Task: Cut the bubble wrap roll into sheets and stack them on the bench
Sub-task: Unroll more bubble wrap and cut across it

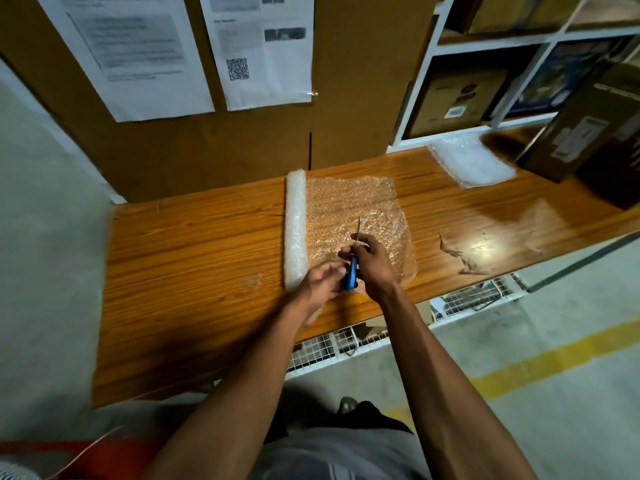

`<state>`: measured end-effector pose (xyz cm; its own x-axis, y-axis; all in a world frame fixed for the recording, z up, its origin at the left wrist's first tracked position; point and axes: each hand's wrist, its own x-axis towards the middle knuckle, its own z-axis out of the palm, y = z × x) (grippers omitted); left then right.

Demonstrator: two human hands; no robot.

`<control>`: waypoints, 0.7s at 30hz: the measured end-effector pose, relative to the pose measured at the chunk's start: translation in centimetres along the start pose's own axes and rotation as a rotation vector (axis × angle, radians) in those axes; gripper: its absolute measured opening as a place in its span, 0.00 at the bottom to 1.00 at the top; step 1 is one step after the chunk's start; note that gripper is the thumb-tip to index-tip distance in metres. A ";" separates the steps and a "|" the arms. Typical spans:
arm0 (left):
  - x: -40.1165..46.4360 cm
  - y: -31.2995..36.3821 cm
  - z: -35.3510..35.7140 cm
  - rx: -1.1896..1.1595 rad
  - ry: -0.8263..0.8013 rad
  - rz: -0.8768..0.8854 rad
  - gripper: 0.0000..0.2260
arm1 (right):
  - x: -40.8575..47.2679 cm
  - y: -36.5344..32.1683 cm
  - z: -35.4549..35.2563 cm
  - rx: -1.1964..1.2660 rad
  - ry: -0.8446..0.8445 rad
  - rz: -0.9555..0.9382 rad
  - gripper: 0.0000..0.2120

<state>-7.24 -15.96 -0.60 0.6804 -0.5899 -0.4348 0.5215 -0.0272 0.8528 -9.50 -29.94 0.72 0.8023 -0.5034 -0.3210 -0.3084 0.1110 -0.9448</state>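
Translucent bubble wrap roll (pixel 295 230) lies across the wooden bench (pixel 194 258), its loose end unrolled flat to the right as a sheet (pixel 360 216) that is not yet cut free. Over the near edge of that sheet the right hand (pixel 372 263) is clamped round blue-handled scissors (pixel 351 271), the blades (pixel 358 228) pointing away along the intended cut line, close beside the roll. The left hand (pixel 323 280) sits just beside the handles with fingers curled towards them; whether it grips the scissors or pins the film I cannot tell. Farther right on the bench lies a small stack of cut sheets (pixel 472 164), and another clear piece (pixel 533 220) lies nearer the front edge. The risk from here is a crooked or ragged cut: the film is thin and springy, and with nothing visibly holding the far end it may bunch ahead of the blades or slide sideways. The roll could also creep and slacken the sheet.
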 end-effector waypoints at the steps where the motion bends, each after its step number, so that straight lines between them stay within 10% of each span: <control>1: 0.1 0.1 -0.1 0.022 0.003 0.004 0.13 | 0.2 -0.3 -0.2 0.023 -0.022 0.006 0.12; 11: 3.3 2.1 3.7 0.305 0.139 -0.095 0.06 | 2.0 -0.7 -3.8 0.081 -0.135 -0.016 0.12; 21: 1.7 -1.4 2.9 0.133 0.089 -0.385 0.10 | 3.9 8.5 -7.1 -0.188 0.003 0.398 0.22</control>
<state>-8.29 -19.29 -1.65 0.4939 -0.4441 -0.7476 0.6793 -0.3397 0.6505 -12.62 -37.01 -8.05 0.6010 -0.4551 -0.6571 -0.6810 0.1389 -0.7190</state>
